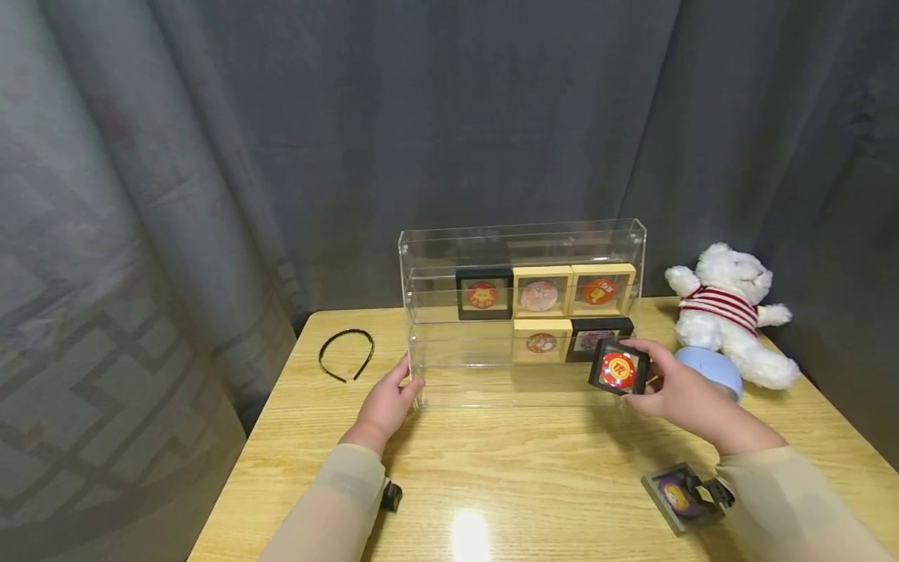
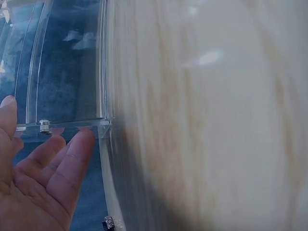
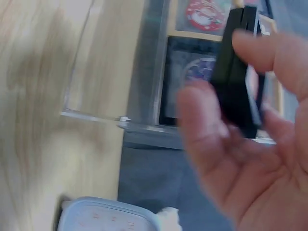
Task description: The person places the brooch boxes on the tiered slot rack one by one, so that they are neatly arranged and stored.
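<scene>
A clear acrylic display stand [image 1: 463, 382] with tiers stands on the table. My left hand [image 1: 386, 402] grips its left end, thumb over the front edge; in the left wrist view the other fingertips [image 2: 84, 137] meet the side panel. My right hand [image 1: 677, 394] pinches a small black square display frame [image 1: 620, 368] with a red round badge, held before the stand's lower right. In the right wrist view that black frame [image 3: 236, 72] is edge-on between thumb and fingers. Behind it, a black frame [image 1: 586, 326] and a cream frame [image 1: 541, 325] sit on a lower tier.
Higher on the stand are another black frame [image 1: 485, 314] and two cream frames, one pink-badged [image 1: 520, 297], one red-badged [image 1: 602, 268]. A black headband [image 1: 346, 333] lies left. To the right are a white teddy bear [image 1: 730, 308], a light blue object [image 1: 709, 371] and a grey frame [image 1: 663, 499].
</scene>
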Available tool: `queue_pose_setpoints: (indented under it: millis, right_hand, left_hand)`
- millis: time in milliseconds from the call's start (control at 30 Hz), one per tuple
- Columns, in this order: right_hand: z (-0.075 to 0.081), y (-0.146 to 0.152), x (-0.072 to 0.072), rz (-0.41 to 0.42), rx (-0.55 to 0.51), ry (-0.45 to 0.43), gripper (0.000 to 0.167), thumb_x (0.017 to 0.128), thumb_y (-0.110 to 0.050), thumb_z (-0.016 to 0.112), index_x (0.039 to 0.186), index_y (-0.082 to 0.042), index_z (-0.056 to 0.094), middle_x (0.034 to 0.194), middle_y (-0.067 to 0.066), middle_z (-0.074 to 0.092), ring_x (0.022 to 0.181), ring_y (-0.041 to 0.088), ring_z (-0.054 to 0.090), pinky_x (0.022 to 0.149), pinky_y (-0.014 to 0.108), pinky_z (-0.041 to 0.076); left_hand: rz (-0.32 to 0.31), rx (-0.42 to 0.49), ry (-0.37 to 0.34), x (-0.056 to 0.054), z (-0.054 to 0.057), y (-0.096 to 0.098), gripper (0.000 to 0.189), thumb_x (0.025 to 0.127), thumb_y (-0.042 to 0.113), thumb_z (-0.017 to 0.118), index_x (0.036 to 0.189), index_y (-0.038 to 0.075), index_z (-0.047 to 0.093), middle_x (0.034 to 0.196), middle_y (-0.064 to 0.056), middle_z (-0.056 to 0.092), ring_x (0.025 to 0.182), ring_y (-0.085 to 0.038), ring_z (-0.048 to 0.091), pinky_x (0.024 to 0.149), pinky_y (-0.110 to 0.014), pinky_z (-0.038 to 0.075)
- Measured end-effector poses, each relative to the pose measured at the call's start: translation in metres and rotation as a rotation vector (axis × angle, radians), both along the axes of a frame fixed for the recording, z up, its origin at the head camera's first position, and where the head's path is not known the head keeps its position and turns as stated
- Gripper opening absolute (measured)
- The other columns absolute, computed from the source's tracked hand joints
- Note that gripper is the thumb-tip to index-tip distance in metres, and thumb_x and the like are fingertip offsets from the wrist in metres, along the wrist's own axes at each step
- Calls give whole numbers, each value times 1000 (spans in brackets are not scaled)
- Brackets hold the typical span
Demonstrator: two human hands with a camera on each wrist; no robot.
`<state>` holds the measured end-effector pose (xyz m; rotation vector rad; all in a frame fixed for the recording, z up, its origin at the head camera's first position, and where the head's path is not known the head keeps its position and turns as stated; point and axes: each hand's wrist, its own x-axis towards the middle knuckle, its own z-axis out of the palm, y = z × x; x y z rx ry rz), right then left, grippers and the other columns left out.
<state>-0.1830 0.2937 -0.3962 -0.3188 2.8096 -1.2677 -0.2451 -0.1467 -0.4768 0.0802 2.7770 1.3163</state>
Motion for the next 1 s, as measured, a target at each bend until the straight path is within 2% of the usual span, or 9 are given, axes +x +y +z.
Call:
queue_pose_setpoints:
  millis: [133,233,300,433,500,600,700,867,1000]
  right_hand:
    - [-3,-1,-9,-103,58,111,85,82,-13,83,152,-13,37,94,13,64,77,23,61,58,32,50]
    - [-7,2,-12,-136,102,176,79,85,-19,81,153,-18,40,104,15,68,85,25,66,64,36,52]
    - [-11,4,-14,-148,130,238,71,87,-20,79,150,-18,46,106,14,69,85,24,66,64,35,52]
    - [-19,5,-19,-146,195,384,50,87,-12,78,135,-14,64,109,13,70,86,24,65,64,32,52]
    - [-23,5,-21,-134,236,478,42,83,-4,80,124,-11,72,112,13,70,89,26,65,67,35,54]
    - [-29,4,-24,-110,268,564,39,78,1,82,115,-8,75,109,14,70,93,30,65,72,43,54]
    - [-32,4,-25,-114,279,581,39,77,2,83,114,-7,75,108,14,69,94,31,65,73,46,54]
    - [-31,4,-21,-134,281,517,37,80,-1,81,115,-7,74,109,15,68,94,34,64,74,51,53]
    - [-33,5,-21,-119,279,491,33,80,-1,80,113,-6,74,109,17,68,97,37,63,79,55,51]
  left_hand:
    - [4,7,-7,0,0,1,66,99,53,53,156,41,24,153,-7,41,120,-30,57,93,-52,50]
    - [6,11,-13,-1,0,2,66,98,53,54,156,42,24,153,-6,41,120,-30,57,93,-52,50]
    - [10,13,-18,-2,0,2,66,98,53,54,156,43,24,153,-5,41,120,-30,57,93,-51,50]
    - [7,14,-12,-2,2,2,65,99,50,54,156,41,24,153,-8,41,120,-31,57,93,-52,50]
    - [8,12,-12,-3,2,2,65,100,49,55,156,41,24,153,-8,42,120,-31,57,93,-51,50]
    - [3,3,-8,-3,3,3,65,100,49,55,156,41,24,152,-8,42,120,-31,57,94,-52,50]
    - [2,-3,-7,-3,3,3,66,99,51,55,156,42,24,152,-8,43,120,-31,57,95,-52,49]
    - [0,0,-3,-3,2,2,66,99,50,55,157,39,25,152,-9,43,121,-32,57,95,-52,49]
    - [9,-2,-9,-2,1,1,65,99,50,55,157,40,26,152,-10,43,120,-32,57,94,-53,49]
